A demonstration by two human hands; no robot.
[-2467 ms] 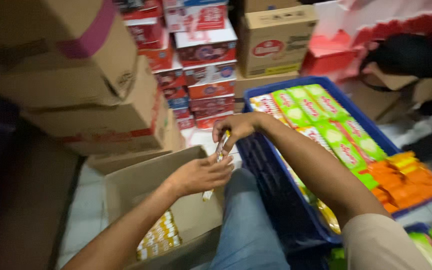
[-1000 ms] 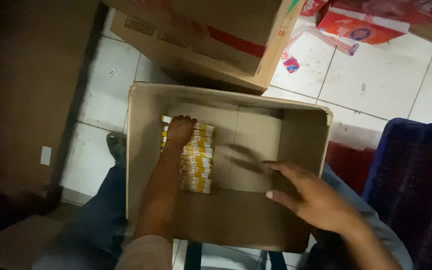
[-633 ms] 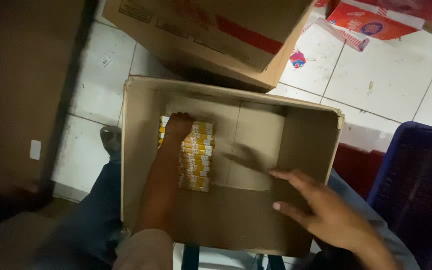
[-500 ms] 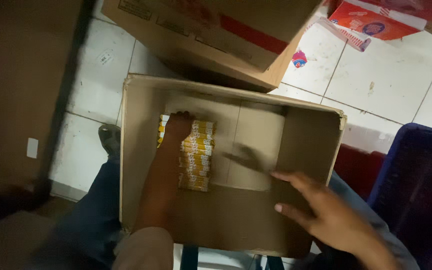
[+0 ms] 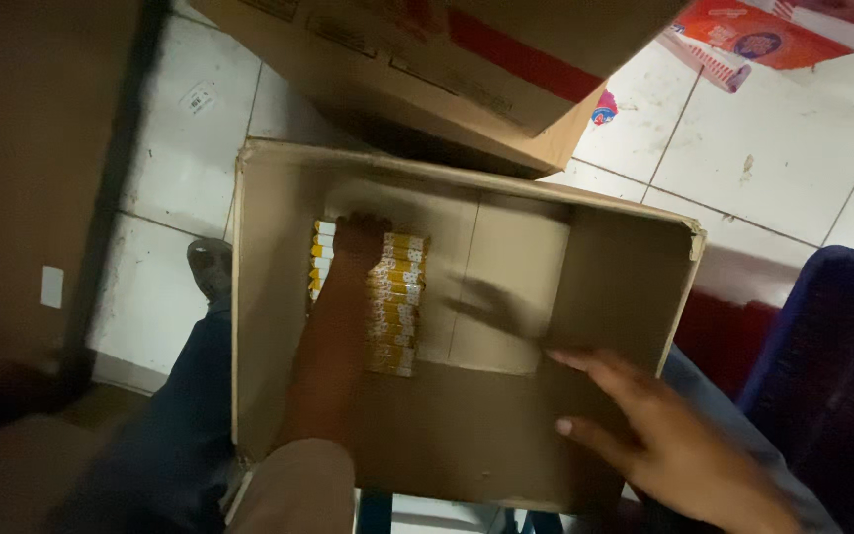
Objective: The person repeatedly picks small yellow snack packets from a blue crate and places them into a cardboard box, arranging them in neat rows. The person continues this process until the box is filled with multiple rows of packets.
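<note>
An open brown cardboard box (image 5: 269, 326) rests between my knees. A row of small yellow-and-white packets (image 5: 396, 302) lies on its floor at the left. My left hand (image 5: 360, 237) reaches deep inside and presses down on the far end of that row; whether its fingers grip a packet is hidden. My right hand (image 5: 659, 435) hovers over the box's near right corner, fingers spread, holding nothing. Its shadow falls on the box floor.
A larger brown carton with a red stripe (image 5: 467, 69) sits just beyond the box. White tiled floor (image 5: 773, 148) lies to the right with an orange packet (image 5: 763, 30) on it. A dark blue crate (image 5: 832, 366) is at the right. A brown surface (image 5: 22, 178) fills the left.
The view swung from the blue crate of packets down into the box. Since one second ago my left hand stays on the packet row, and my right hand has drifted back toward the near right corner.
</note>
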